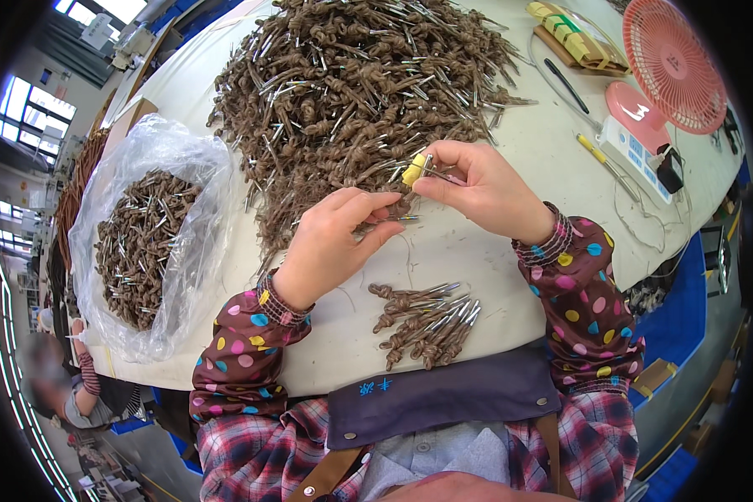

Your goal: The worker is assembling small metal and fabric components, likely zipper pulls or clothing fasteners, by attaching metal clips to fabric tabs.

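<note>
My left hand (336, 238) pinches a knotted brown cord piece with a metal tip at the near edge of a large heap of such pieces (351, 92). My right hand (481, 188) holds a thin metal tool with a yellow wrapped end (416, 170) against that piece, just right of the left fingers. In front of my hands, near the table edge, lies a small bundle of several brown cord pieces with metal tips (427, 322).
A clear plastic bag (155, 238) at the left holds more cord pieces. At the right stand a pink fan (673, 63), a small white device (636, 151), a pen (566, 85) and a yellow-handled tool (598, 155). Another person sits at the lower left (75, 393).
</note>
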Motion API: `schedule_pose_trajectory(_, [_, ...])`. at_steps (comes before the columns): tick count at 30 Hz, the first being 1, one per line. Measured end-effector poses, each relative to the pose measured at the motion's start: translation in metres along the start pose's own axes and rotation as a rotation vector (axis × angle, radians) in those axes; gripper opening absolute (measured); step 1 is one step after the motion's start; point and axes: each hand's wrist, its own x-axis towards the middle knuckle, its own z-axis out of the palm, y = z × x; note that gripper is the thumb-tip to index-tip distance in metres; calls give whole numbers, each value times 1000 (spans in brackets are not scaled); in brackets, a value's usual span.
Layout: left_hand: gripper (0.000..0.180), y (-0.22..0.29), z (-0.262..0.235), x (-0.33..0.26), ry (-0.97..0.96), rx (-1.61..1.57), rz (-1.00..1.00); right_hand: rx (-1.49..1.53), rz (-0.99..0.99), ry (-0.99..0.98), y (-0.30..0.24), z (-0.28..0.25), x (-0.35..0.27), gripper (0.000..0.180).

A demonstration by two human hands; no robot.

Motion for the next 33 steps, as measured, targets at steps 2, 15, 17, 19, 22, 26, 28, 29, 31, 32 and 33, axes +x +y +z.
schedule_pose_trajectory(2, [31, 2, -1, 1, 40, -13, 24, -51, 0, 37, -5, 3, -2, 14])
schedule_pose_trajectory(15, [11, -13, 0, 6, 133, 137, 237, -137, 5, 21, -10, -2, -3, 18])
schedule_pose_trajectory(17, [7, -18, 3, 4, 61, -144, 188, -64, 58, -90, -9, -6, -2, 17])
schedule_pose_trajectory(19, [5, -21, 3, 0, -44, -315, 68, -20, 40, -104, 0, -5, -1, 17])
schedule_pose_trajectory(22, [5, -22, 8, -5, -180, -687, -126, 25, -21, -139, 1, -2, 0, 17])
schedule_pose_trajectory(26, [7, -26, 11, -8, -269, -1125, -182, 49, -22, -179, -4, 4, 0, 22])
schedule_pose_trajectory(28, [7, -30, 16, -7, -268, -1167, -128, 67, -96, -120, 7, 11, -1, 30])
schedule_pose_trajectory(29, [7, -30, 18, -6, -265, -1207, -76, 87, -171, -64, 10, 13, -2, 38])
schedule_pose_trajectory(31, [7, -29, 18, -5, -135, -1053, -59, -20, -110, 32, -5, 13, -6, 44])
schedule_pose_trajectory(32, [7, -29, 19, -5, -13, -901, -38, -132, -47, 134, -10, 12, -6, 51])
schedule_pose_trajectory(33, [5, -32, 20, -5, 44, -851, -54, -156, -129, 258, -4, 16, -3, 59])
